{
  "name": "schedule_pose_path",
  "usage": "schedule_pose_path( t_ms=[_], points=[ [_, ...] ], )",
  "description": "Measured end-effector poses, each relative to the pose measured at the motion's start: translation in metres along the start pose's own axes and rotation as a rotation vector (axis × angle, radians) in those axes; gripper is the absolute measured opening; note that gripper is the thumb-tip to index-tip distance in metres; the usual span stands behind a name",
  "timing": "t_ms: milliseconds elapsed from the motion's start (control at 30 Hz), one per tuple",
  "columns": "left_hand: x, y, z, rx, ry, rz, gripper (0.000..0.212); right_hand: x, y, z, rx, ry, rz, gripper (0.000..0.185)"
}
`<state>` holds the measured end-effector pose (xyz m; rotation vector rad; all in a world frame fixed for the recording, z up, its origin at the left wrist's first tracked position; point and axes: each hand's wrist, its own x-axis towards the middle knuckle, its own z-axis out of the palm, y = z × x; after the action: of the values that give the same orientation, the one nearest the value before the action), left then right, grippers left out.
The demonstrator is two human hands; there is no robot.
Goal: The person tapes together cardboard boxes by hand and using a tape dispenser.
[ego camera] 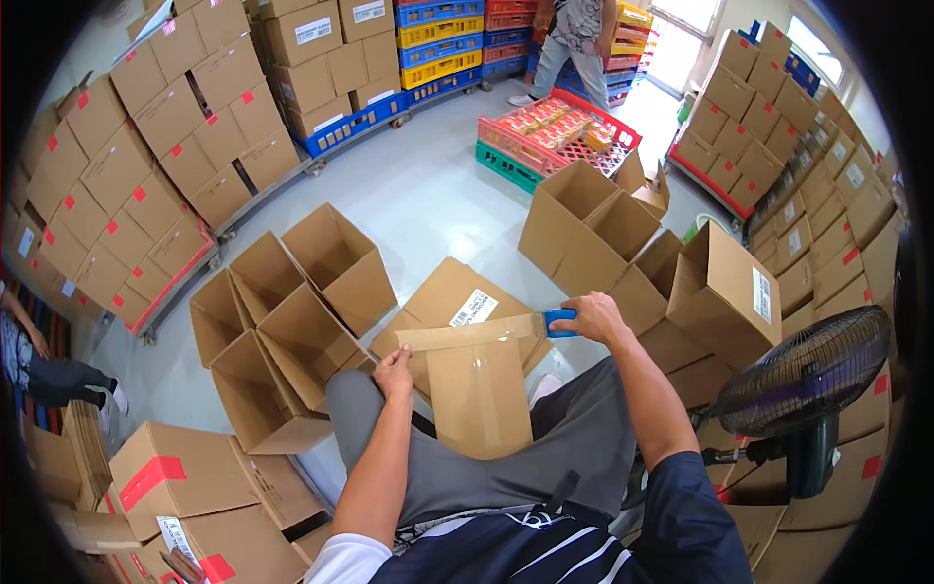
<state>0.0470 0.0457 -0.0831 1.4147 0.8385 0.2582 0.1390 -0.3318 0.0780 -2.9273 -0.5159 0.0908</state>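
My right hand (597,317) grips a blue tape dispenser (560,323). From it a strip of clear packing tape (467,333) stretches leftward. The strip's free end is pinched between the fingers of my left hand (395,374). Under the taut strip, between my knees, stands a cardboard box (478,409) with a glossy band of tape down its near face. Whether the strip touches the box, I cannot tell. Just beyond lies flat cardboard (430,292) carrying a white printed label (474,307).
Open cardboard boxes (306,343) crowd my left; more open boxes (584,226) stand at right. A black fan (803,379) is by my right arm. Ahead sits a red crate (511,141) of packets. Stacked cartons (131,190) line the sides. Two other people (576,44) are in view.
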Motion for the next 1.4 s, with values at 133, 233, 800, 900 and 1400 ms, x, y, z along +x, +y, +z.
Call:
schedule_pose_path(
  t_ms=[133,233,800,900,1400],
  points=[
    [0.0,0.001,0.004,0.009,0.021,-0.016,0.025,0.005,0.001,0.003,0.0,-0.002,-0.007,0.057],
    [-0.003,0.003,0.008,0.033,0.037,0.004,0.026,0.012,0.001,0.004,0.015,-0.051,0.037,0.056],
    [-0.012,0.02,0.023,-0.104,0.146,0.155,0.025,0.055,-0.005,0.025,0.025,-0.125,0.064,0.052],
    [-0.007,0.015,0.023,-0.088,0.164,0.156,0.025,0.059,-0.003,0.025,0.041,-0.116,0.051,0.052],
    [0.011,-0.019,0.041,-0.389,0.142,-0.201,0.023,0.082,-0.015,0.046,-0.021,-0.185,0.11,0.056]
  ],
)
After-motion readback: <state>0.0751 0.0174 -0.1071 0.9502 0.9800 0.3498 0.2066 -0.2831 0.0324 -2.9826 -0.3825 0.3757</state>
